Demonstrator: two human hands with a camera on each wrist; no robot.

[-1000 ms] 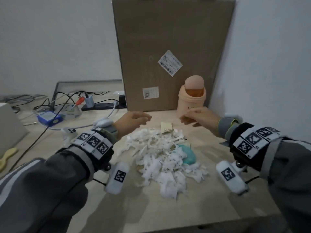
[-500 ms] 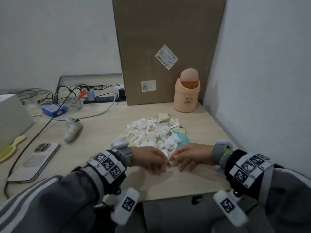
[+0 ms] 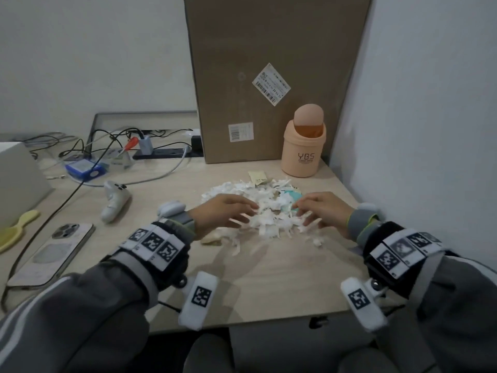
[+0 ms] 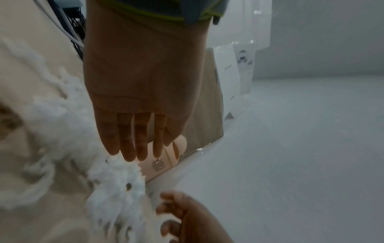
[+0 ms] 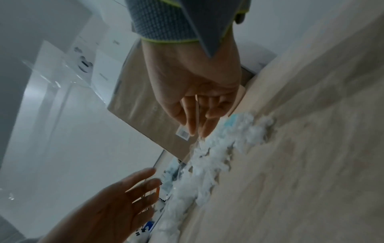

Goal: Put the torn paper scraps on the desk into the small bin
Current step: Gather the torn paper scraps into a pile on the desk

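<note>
A heap of white torn paper scraps (image 3: 269,211) lies on the wooden desk (image 3: 269,278), over a teal item (image 3: 291,197). The small peach bin (image 3: 304,154), with a swing lid, stands behind the heap in the corner by the wall. My left hand (image 3: 239,211) rests on the heap's left side with its fingers straight (image 4: 133,144) and touching scraps (image 4: 116,177). On the right side, my right hand (image 3: 309,211) has its fingers reaching into the scraps (image 5: 218,152). Neither hand holds a scrap. The bin (image 4: 164,161) shows beyond the left fingertips.
A tall cardboard box (image 3: 269,76) stands behind the bin, and a wall (image 3: 430,130) runs close along the right. To the left lie a white controller (image 3: 115,200), a phone (image 3: 51,249), a yellow brush (image 3: 16,230), a blue device (image 3: 84,169) and cables with a power strip (image 3: 161,153).
My hands came back from beside the bin to the heap's near edge, fingertips together. They have since parted and moved onto the heap's two sides.
</note>
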